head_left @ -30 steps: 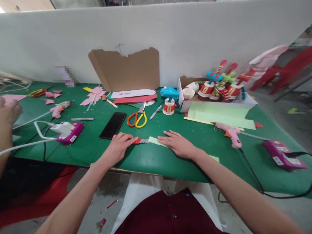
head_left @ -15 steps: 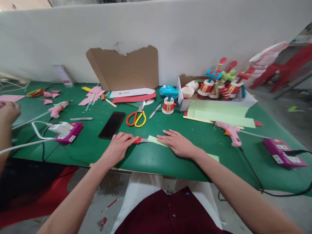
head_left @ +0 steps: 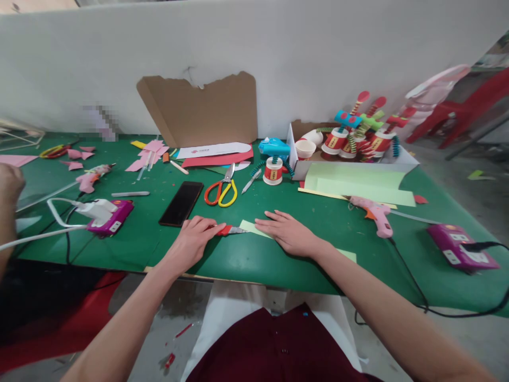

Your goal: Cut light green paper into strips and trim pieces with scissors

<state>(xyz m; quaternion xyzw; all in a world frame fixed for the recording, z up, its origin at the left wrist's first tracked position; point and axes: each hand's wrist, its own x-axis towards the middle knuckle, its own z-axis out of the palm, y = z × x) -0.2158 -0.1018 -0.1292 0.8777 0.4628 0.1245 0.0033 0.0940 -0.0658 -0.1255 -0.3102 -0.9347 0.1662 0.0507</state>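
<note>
My left hand [head_left: 193,241] is closed round the red handle of a utility knife [head_left: 229,229] near the table's front edge. The blade tip touches the end of a pale green paper strip [head_left: 254,228]. My right hand [head_left: 289,234] lies flat on that strip with fingers spread, pressing it to the green table [head_left: 254,254]. The strip's far end [head_left: 347,255] shows beyond my right wrist.
A black phone [head_left: 182,203] and orange-yellow scissors [head_left: 220,189] lie just behind my hands. Pink glue guns [head_left: 374,212] [head_left: 92,177] and purple power strips [head_left: 463,246] [head_left: 107,215] sit at both sides. Paper-cup crafts [head_left: 358,138] fill a box at the back right. Another person's hand [head_left: 8,183] is at the left edge.
My hands have stayed in place on the knife and strip. The view has shifted slightly, and the other person's hand at the left edge has drawn back a little.
</note>
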